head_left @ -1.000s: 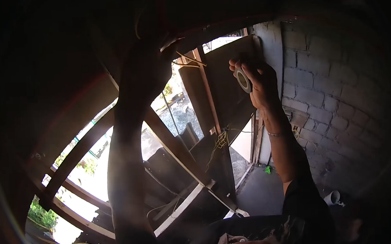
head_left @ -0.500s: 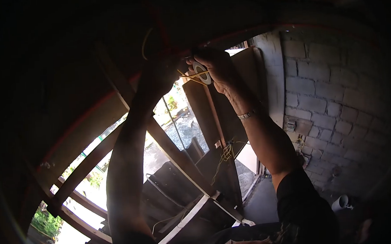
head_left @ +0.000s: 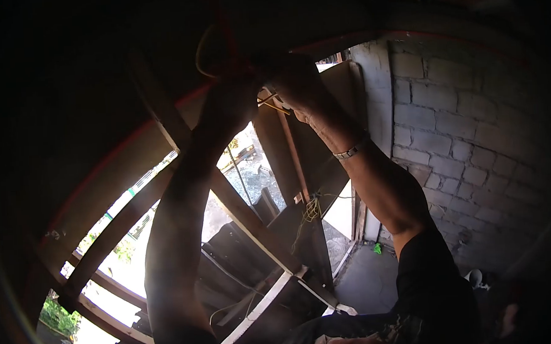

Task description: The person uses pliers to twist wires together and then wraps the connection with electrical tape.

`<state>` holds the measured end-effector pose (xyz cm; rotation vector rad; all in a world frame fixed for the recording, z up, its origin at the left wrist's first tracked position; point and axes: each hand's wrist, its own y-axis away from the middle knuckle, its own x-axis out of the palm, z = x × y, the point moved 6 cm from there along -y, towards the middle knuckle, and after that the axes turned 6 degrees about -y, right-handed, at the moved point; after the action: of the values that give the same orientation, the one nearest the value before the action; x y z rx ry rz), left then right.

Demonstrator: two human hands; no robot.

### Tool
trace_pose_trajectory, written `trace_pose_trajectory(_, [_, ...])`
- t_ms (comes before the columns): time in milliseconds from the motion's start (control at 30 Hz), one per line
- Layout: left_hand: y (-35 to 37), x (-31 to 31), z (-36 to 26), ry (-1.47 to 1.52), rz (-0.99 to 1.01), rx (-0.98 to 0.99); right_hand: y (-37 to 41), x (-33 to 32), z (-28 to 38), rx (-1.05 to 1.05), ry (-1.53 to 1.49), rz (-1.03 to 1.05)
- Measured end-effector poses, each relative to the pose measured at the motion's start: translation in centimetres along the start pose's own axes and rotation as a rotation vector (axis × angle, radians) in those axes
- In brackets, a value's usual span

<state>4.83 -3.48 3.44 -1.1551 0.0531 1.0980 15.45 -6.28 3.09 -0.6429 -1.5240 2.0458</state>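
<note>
Both my arms reach up to the dark ceiling beams. My left hand (head_left: 231, 106) is closed and in deep shadow, at the yellow wires (head_left: 277, 107) whose ends stick out between the hands. Close beside it on the right, my right hand (head_left: 296, 88) is curled shut, palm turned away. Only a small pale edge of the tape roll (head_left: 278, 100) shows by its fingers; the rest is hidden. A yellow wire loop (head_left: 198, 52) and a red line (head_left: 228, 36) hang above my left hand. Shadow hides the fingertips.
Wooden framing (head_left: 253, 234) crosses below my arms, with dark corrugated sheets (head_left: 236, 260) under it. A tangle of yellow wire (head_left: 313, 208) hangs near a dark panel. A concrete block wall (head_left: 451, 121) stands at right. Bright ground outside shows through the gaps.
My right hand has turned and moved up toward my left hand. The tape roll, plainly visible before, is now mostly hidden. The view has shifted slightly.
</note>
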Motion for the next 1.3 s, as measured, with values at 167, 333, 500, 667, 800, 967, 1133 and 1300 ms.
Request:
trace_pose_trajectory(167, [0.2,-1.0,-0.6,-0.041,-0.081,0.004,1.2,0.4,-0.9,-0.035,-0.15,-0.104])
trace_pose_trajectory(333, [-0.2,1.4,2.7,0.1,-0.219,0.022,0.1,-1.9,-1.4,0.332,-0.532,0.052])
trace_pose_trajectory(500, [-0.3,0.9,3.3,0.312,-0.131,-0.07,0.8,-0.7,-5.6,0.455,-0.439,-0.049])
trace_pose_trajectory(667, [-0.3,0.0,2.6,0.244,-0.069,-0.094,0.0,1.1,-5.8,0.379,-0.392,0.064])
trace_pose_trajectory(800, [0.1,1.8,4.7,0.34,-0.034,-0.12,-0.1,0.8,-2.0,0.346,-0.527,0.121])
trace_pose_trajectory(967, [0.1,0.9,4.1,0.788,0.112,-0.432,0.1,0.9,-1.6,0.357,-0.568,0.148])
trace_pose_trajectory(1133, [0.0,1.3,4.8,0.878,0.106,-0.425,0.1,1.5,-2.8,0.318,-0.603,0.148])
trace_pose_trajectory(1300, [-0.6,0.5,4.3,0.607,-0.066,-0.153,0.3,1.4,-2.8,0.289,-0.556,0.194])
